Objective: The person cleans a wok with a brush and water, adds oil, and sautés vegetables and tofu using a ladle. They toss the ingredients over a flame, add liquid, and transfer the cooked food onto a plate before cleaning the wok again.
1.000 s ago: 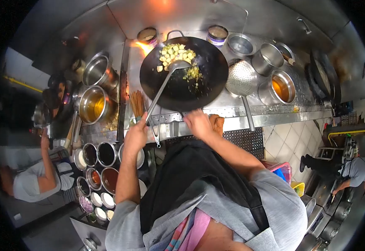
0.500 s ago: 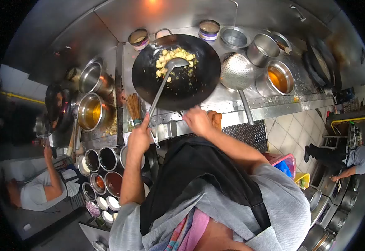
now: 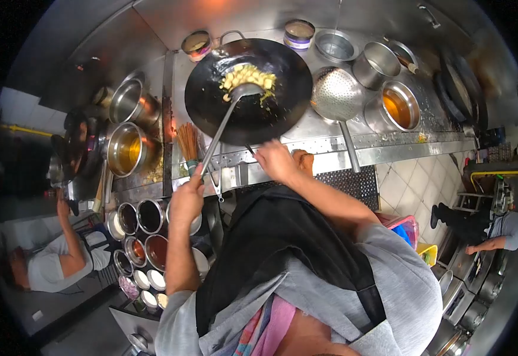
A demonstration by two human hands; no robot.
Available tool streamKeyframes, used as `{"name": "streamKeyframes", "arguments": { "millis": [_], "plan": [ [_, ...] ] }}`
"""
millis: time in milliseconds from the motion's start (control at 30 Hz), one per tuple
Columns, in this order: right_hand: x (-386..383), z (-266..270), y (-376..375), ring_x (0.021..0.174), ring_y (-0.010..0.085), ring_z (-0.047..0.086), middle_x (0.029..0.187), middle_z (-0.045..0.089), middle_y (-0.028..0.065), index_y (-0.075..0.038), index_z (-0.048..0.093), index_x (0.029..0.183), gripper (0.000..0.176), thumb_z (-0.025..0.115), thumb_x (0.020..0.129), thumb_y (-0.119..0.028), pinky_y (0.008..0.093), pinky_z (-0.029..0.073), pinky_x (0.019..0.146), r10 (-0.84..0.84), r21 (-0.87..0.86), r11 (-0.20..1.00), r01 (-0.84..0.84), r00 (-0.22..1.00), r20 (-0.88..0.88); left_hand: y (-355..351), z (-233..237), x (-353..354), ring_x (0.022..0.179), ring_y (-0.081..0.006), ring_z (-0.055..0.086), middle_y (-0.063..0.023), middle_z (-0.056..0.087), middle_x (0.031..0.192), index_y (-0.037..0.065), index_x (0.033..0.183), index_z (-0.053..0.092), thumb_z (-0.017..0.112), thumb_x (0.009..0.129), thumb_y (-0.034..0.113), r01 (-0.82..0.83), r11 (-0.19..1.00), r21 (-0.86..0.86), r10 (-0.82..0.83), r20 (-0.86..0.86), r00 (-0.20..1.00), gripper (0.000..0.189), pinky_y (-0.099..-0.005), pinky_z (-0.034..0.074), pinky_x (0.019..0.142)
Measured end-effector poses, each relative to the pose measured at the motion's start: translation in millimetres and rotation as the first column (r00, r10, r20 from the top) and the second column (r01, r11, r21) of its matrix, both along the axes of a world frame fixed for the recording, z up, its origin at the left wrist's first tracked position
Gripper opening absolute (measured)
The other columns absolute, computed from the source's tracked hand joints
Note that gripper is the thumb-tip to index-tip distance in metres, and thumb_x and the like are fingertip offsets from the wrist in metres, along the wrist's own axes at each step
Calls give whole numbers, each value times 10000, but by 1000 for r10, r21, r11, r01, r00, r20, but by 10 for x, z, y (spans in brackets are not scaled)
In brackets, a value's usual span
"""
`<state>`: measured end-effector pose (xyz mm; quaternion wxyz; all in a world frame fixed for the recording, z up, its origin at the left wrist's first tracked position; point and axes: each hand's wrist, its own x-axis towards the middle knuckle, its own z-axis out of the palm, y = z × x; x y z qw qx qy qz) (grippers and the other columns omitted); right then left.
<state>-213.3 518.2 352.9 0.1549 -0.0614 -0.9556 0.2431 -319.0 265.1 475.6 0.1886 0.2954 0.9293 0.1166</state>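
Observation:
My left hand [image 3: 186, 199] grips the end of a long metal ladle [image 3: 220, 130]. The ladle's bowl rests in a large black wok [image 3: 259, 118], against a heap of yellow food pieces [image 3: 248, 76] at the wok's far side. My right hand [image 3: 273, 161] is closed on the wok's handle at its near rim. The wok sits on a steel stove range [image 3: 330, 145].
A perforated skimmer [image 3: 337, 95] lies right of the wok, with an oil pot [image 3: 400, 107] and empty pots beyond. Oil pots [image 3: 123, 149], a bamboo brush [image 3: 187, 142] and several sauce containers [image 3: 146, 225] are at left. One co-worker [image 3: 51, 267] stands at left, another [image 3: 502, 231] at far right.
The flame beside the wok has gone from view. The food has gathered at the wok's far side and the ladle bowl has followed it. Both hands keep their grips.

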Motion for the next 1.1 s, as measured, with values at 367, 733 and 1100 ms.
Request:
{"name": "streamKeyframes", "arguments": {
  "millis": [367, 733, 1100],
  "plan": [
    [-336, 377, 504, 809, 311, 583, 786, 632, 119, -56, 674, 774, 119, 667, 804, -171, 428, 455, 772, -96, -134, 988, 77, 985, -146, -341, 611, -62, 932, -224, 671, -209, 664, 1032, 140, 1371, 482, 639, 854, 40, -114, 979, 171, 70, 248, 966, 550, -274, 473, 840],
    [-191, -112, 446, 1052, 348, 551, 1100, 610, 153, -49, 629, 1099, 318, 698, 800, -133, 399, 430, 946, -328, -206, 940, 272, 885, -330, 1082, -844, -1062, 1084, -354, 602, -215, 614, 1187, 102, 1398, 430, 592, 871, 170, -214, 913, 347, 186, 112, 976, 555, -367, 462, 917],
    [1440, -1519, 583, 981, 306, 633, 1093, 636, 175, 23, 474, 1236, 673, 804, 726, -268, 383, 499, 872, -395, -705, 315, 636, 763, 512, 432, 30, -1036, 932, -364, 636, -171, 662, 1026, 308, 1329, 526, 621, 821, 134, 104, 993, -50, -112, -173, 979, 546, -466, 500, 793]
  ]
}}
